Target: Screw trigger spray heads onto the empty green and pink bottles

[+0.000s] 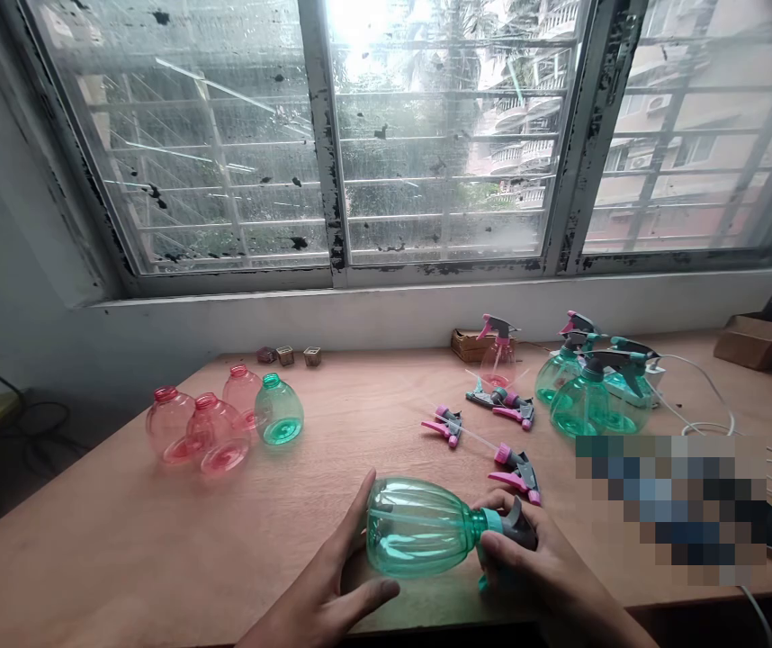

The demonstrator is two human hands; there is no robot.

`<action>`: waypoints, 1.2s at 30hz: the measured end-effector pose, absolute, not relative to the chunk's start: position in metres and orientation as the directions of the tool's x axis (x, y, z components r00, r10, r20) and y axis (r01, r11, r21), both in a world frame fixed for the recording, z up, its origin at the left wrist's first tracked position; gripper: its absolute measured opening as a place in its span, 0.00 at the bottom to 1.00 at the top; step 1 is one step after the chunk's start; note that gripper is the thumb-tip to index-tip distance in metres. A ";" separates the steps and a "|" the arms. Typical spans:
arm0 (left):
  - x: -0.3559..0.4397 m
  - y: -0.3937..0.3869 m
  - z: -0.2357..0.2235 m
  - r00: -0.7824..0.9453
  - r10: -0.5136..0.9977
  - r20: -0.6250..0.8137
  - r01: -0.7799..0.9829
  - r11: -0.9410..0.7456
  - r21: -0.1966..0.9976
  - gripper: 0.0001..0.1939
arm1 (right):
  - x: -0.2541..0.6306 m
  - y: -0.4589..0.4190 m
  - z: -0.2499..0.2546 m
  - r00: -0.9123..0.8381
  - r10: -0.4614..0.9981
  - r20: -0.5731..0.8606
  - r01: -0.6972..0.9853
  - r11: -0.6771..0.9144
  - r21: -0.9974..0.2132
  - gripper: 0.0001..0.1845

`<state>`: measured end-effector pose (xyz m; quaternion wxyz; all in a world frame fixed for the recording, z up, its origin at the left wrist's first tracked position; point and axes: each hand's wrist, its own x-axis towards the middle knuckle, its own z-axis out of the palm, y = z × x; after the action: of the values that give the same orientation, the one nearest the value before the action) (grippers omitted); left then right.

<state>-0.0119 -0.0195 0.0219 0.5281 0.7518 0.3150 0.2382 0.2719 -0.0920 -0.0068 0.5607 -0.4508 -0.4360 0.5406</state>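
A green transparent spray bottle [419, 526] lies sideways above the front of the table, its base toward the left and its spray head [517, 525] toward the right. My right hand [534, 549] is closed around the neck and grey-green spray head, thumb at the collar. Beside the base is my left hand [338, 562], thumb and index finger spread apart; whether its palm touches the bottle I cannot tell. A thin tube shows inside the bottle. Just beyond my right hand lies a loose pink-and-grey spray head [519, 472], with another spray head [445, 426] farther back.
Three pink bottles [214, 427] and a green bottle [279, 412] without spray heads stand at left. Several green spray bottles [580, 400] stand at right, near a white cable [727, 396]. A pink spray bottle [498, 360] stands before a small cardboard box [463, 345] below the window.
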 end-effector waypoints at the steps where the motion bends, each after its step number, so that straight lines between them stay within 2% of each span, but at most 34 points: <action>1: -0.012 -0.020 0.022 0.685 0.729 0.020 0.230 -0.242 0.943 0.48 | 0.272 -0.092 -0.007 0.038 0.999 -0.001 -0.219 0.007 -0.976 0.26; 8: -0.014 -0.016 0.018 0.684 0.730 -0.010 0.252 -0.223 0.942 0.41 | 0.273 -0.091 -0.008 0.040 0.999 -0.001 -0.245 0.009 -0.970 0.25; 13: -0.012 -0.016 0.015 0.723 0.689 0.053 0.127 -0.208 0.970 0.42 | 0.274 -0.090 -0.010 0.025 1.000 0.012 -0.224 0.017 -0.974 0.25; 16: -0.011 -0.018 0.017 0.720 0.693 0.038 0.161 -0.220 0.962 0.43 | 0.275 -0.089 -0.011 0.017 0.999 0.029 -0.194 0.032 -0.980 0.24; 20: -0.012 -0.018 0.019 0.689 0.725 -0.014 0.220 -0.190 0.957 0.50 | 0.275 -0.089 -0.012 0.014 0.999 0.041 -0.180 0.043 -0.983 0.24; 26: -0.012 -0.018 0.030 0.689 0.724 -0.040 0.272 -0.207 0.940 0.42 | 0.275 -0.089 -0.013 -0.001 1.000 0.029 -0.217 0.028 -0.976 0.23; 36: -0.012 -0.014 0.015 0.702 0.711 0.022 0.231 -0.257 0.938 0.40 | 0.277 -0.087 -0.016 0.005 0.999 0.049 -0.234 0.049 -0.971 0.23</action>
<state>-0.0116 -0.0137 0.0146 0.5244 0.7591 0.3104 0.2290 0.2769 -0.0866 -0.0160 0.5675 -0.4250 -0.4499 0.5430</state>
